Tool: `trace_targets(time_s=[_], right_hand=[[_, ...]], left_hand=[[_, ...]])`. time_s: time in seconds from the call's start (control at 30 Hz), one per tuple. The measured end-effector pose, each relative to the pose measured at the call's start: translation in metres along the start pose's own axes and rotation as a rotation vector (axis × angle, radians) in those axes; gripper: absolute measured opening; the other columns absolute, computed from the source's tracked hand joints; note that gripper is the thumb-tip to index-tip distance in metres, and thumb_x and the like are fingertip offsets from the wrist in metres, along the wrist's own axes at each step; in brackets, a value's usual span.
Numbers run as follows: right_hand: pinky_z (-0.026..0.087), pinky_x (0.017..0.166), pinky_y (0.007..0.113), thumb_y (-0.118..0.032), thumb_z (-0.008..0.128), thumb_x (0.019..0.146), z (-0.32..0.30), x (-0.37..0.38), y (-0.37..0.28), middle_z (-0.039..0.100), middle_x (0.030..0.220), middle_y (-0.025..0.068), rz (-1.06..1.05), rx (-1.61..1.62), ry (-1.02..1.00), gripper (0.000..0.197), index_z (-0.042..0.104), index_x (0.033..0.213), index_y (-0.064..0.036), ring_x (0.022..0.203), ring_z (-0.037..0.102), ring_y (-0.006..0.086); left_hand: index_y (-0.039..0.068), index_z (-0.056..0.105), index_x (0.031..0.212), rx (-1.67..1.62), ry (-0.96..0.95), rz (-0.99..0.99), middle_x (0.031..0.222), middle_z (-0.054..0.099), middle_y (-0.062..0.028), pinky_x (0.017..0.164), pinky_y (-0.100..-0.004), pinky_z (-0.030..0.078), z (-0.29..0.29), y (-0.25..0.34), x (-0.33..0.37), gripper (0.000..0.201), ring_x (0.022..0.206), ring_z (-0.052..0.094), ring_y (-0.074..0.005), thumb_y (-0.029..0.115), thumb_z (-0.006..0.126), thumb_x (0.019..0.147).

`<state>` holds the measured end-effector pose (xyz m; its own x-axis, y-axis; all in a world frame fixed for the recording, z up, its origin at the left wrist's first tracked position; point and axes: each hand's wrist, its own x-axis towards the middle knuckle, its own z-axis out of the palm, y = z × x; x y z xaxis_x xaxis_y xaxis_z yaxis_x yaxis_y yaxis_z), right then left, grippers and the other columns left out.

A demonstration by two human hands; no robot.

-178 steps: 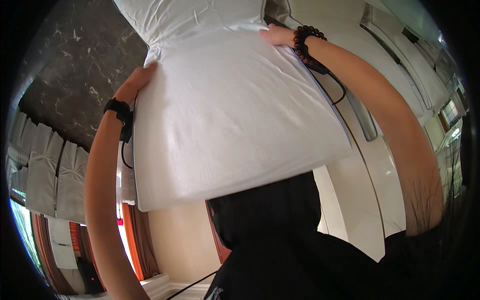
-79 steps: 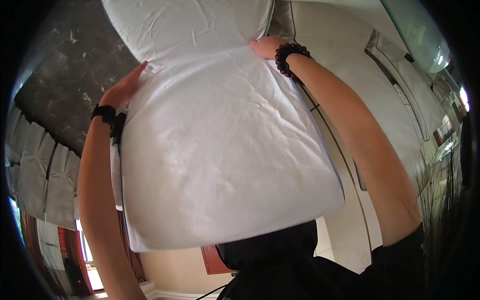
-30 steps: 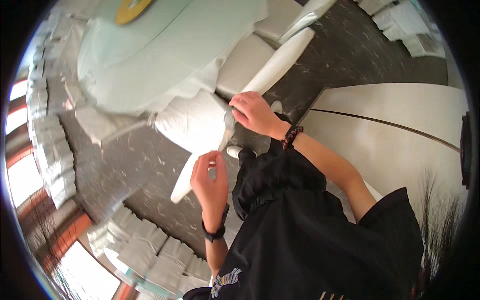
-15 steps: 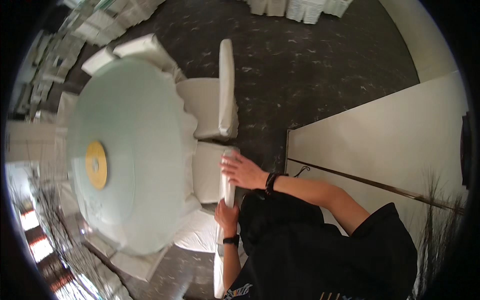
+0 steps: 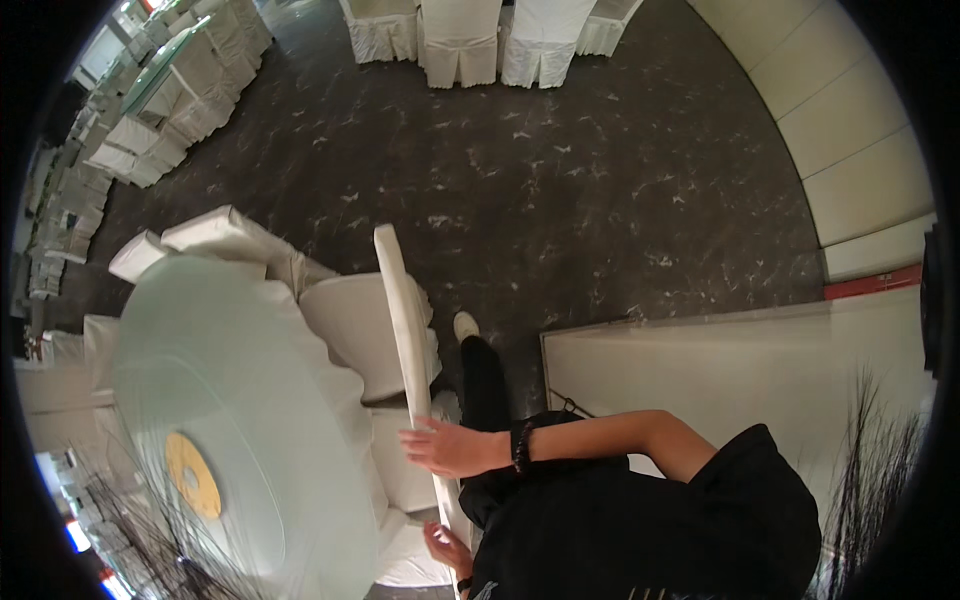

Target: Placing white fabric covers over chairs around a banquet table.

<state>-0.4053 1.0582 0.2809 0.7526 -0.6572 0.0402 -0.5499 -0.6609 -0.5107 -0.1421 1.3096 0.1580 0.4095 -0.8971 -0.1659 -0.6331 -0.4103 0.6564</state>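
My right hand (image 5: 455, 449), with a dark beaded bracelet at the wrist, lies across the top of a white-covered chair back (image 5: 449, 500). Its fingers are stretched out over the edge, not wrapped round it. Lower down, my left hand (image 5: 448, 549) is by the near end of the same chair back, fingers loosely bent and apart, with nothing seen in them. That chair's seat (image 5: 402, 460) is tucked against a round table with a pale green glass top (image 5: 300, 470). Just ahead stands another covered chair (image 5: 405, 325), its back turned slightly.
A yellow disc (image 5: 192, 475) marks the middle of the glass turntable. A shoe (image 5: 466, 326) of mine rests on the dark marbled floor (image 5: 560, 200). To the right is a white panel (image 5: 690, 370) with dry dark stalks (image 5: 870, 490) beside it. More covered chairs (image 5: 460, 40) stand far ahead.
My view has swung, so the table sits lower and more floor shows ahead. My left hand has loosened from the chair back. The right hand remains on top, and a leg has come into view, stepping forward.
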Motion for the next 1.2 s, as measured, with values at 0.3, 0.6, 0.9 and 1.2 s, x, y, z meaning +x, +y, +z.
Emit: trace_targets(time_s=[0.3, 0.6, 0.9, 1.2], right_hand=[[0.03, 0.108, 0.056, -0.019, 0.063, 0.087, -0.123, -0.029, 0.235, 0.05, 0.136, 0.0149, 0.694, -0.065, 0.426, 0.041, 0.055, 0.124, -0.0047, 0.128, 0.047, 0.0328], [0.049, 0.084, 0.049, -0.032, 0.05, 0.089, -0.051, -0.274, 0.395, 0.066, 0.102, 0.0241, 1.457, 0.449, 0.383, 0.037, 0.064, 0.102, 0.0, 0.101, 0.061, 0.0427], [0.05, 0.055, 0.039, -0.022, 0.055, 0.088, 0.034, -0.472, 0.435, 0.066, 0.076, 0.0156, 1.893, 1.098, 0.187, 0.023, 0.064, 0.092, -0.0011, 0.064, 0.067, 0.0265], [0.05, 0.067, 0.04, -0.032, 0.049, 0.092, -0.145, -0.45, 0.633, 0.066, 0.074, 0.0135, 1.831, 0.968, 0.474, 0.035, 0.064, 0.092, -0.0002, 0.068, 0.066, 0.0282]], left_hand=[[-0.002, 0.05, 0.134, 0.008, -0.157, 0.28, 0.13, 0.055, -0.0197, 0.103, -0.0464, 0.041, 0.115, 0.293, 0.212, 0.046, 0.123, 0.05, -0.0361, 0.012, 0.061, 0.091], [-0.01, 0.037, 0.14, 0.359, -0.594, 0.193, 0.128, 0.054, -0.0337, 0.099, -0.0492, 0.043, 0.209, 0.411, 0.314, 0.067, 0.118, 0.053, -0.0487, 0.033, 0.06, 0.093], [-0.002, 0.038, 0.142, 0.722, 0.205, 0.416, 0.14, 0.045, -0.0268, 0.111, -0.0498, 0.033, 0.288, 0.526, 0.345, 0.062, 0.133, 0.04, -0.0426, 0.019, 0.061, 0.088], [0.005, 0.061, 0.123, 0.19, -1.067, 0.333, 0.111, 0.069, -0.0166, 0.092, -0.0418, 0.049, 0.452, 0.697, 0.35, 0.034, 0.107, 0.064, -0.0335, 0.025, 0.056, 0.095]])
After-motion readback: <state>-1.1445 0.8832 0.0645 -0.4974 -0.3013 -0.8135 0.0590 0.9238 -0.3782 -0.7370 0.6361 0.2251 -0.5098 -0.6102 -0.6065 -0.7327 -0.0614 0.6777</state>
